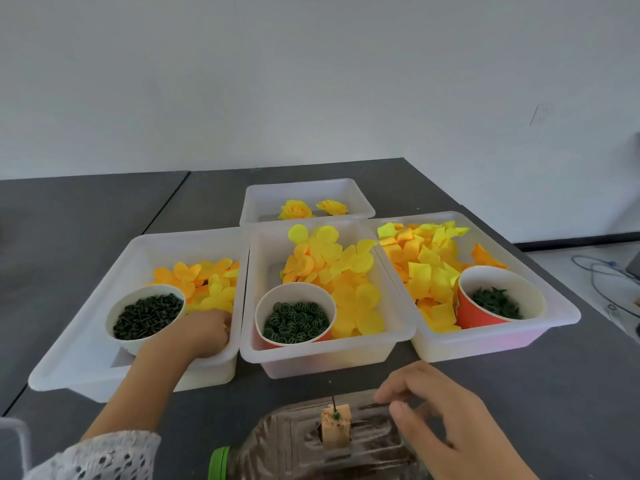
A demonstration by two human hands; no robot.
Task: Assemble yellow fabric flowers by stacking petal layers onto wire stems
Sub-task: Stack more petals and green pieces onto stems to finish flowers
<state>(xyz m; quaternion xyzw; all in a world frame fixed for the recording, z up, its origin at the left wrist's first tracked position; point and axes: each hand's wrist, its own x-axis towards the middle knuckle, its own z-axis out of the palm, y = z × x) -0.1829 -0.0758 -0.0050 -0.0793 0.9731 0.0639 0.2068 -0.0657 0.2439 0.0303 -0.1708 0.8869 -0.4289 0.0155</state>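
A: Where are the hands?

B: The left hand [207,332] reaches into the left bin [86,341], fingers curled down among the yellow petal layers [211,285] at its near right corner; whether it has pinched one, I cannot tell. Just to its left sits a white cup of dark green pieces [147,315].

A: And the other?

B: The right hand [440,414] hovers low over a clear plastic bottle [311,441] lying on its side on the counter [536,393]. Its fingers are loosely bent and hold nothing.

A: The stem?

B: A thin wire stem [333,403] stands upright in a small tan block [336,422] on the bottle, just left of the right hand's fingertips, not touching them. No petals sit on it.

A: What lies beyond the hands?

B: Ahead, between them, the middle bin [325,362] holds round yellow petals [346,271] and a cup of green rings [296,320]. Beyond the right hand, the right bin [502,341] holds squarish petals [426,268] and an orange cup [498,297]. Farthest off, a small bin [304,192] holds two finished yellow flowers [296,210].
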